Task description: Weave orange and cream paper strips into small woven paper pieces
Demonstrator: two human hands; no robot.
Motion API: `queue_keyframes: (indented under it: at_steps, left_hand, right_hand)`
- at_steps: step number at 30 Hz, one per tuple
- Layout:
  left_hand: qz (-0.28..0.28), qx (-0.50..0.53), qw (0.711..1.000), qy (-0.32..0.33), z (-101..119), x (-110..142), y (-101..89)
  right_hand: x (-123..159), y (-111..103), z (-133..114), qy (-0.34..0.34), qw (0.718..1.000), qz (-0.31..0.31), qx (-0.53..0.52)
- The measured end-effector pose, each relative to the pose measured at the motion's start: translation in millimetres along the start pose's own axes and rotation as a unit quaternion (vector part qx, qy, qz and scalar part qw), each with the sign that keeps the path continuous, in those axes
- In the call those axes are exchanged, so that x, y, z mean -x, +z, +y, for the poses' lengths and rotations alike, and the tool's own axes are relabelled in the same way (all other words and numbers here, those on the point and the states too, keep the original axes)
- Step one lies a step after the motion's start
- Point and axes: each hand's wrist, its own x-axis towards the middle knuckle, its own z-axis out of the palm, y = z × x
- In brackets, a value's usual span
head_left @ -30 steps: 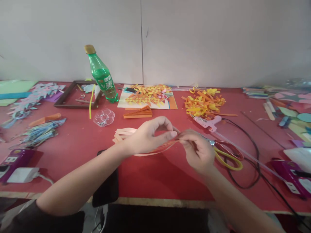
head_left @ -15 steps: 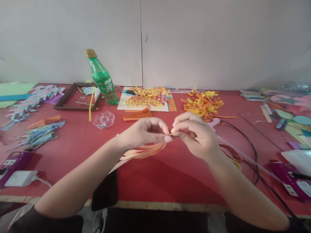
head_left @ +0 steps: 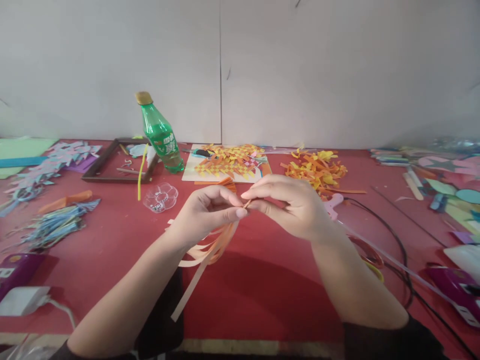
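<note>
Long pale-orange paper strips point(head_left: 219, 245) hang in a loose bunch below my left hand point(head_left: 204, 212), whose thumb and fingers pinch their gathered upper end. My right hand point(head_left: 290, 202) closes its thumb and fingertips on the same small end from the other side. Both sets of fingertips nearly meet above the table. One strip point(head_left: 191, 287) droops away from the others toward the table's front. Behind my left hand lies a bundle of darker orange strips point(head_left: 228, 183), partly covered by the fingers.
A leaning green bottle point(head_left: 163, 140) stands by a brown frame point(head_left: 88, 172) and a clear flower-shaped dish point(head_left: 161, 197). Woven yellow-orange paper point(head_left: 221, 167) and a heap of paper pieces point(head_left: 315, 167) lie behind. Right are a pink glue gun point(head_left: 333, 205), scissors point(head_left: 365, 250) and cables; front left, a black phone point(head_left: 161, 320).
Both hands have moved left, and the right hand has come up level with the left. The strips swing from lying sideways to hanging down. The view has tilted up slightly.
</note>
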Motion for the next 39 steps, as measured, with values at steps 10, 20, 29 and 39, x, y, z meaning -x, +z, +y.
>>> queue_keyframes:
  at_steps: [10,20,29,39]
  left_hand:
    - [0.006,-0.114,0.987,0.112,24.1,-0.5,9.6]
    - [-0.080,0.069,0.993,-0.050,10.2,-6.9,2.6]
    - [-0.066,0.091,0.993,-0.028,8.1,-9.5,4.4]
    - [-0.054,0.107,0.993,-0.022,15.0,-8.9,2.7]
  right_hand:
    - [5.9,-7.7,-12.0,0.056,0.995,0.084,-0.004]
    - [7.9,3.1,-11.5,0.073,0.987,0.121,-0.076]
    - [9.6,6.2,-22.8,0.043,0.993,0.109,-0.025]
    - [9.6,1.8,-23.7,0.016,0.998,0.060,-0.028]
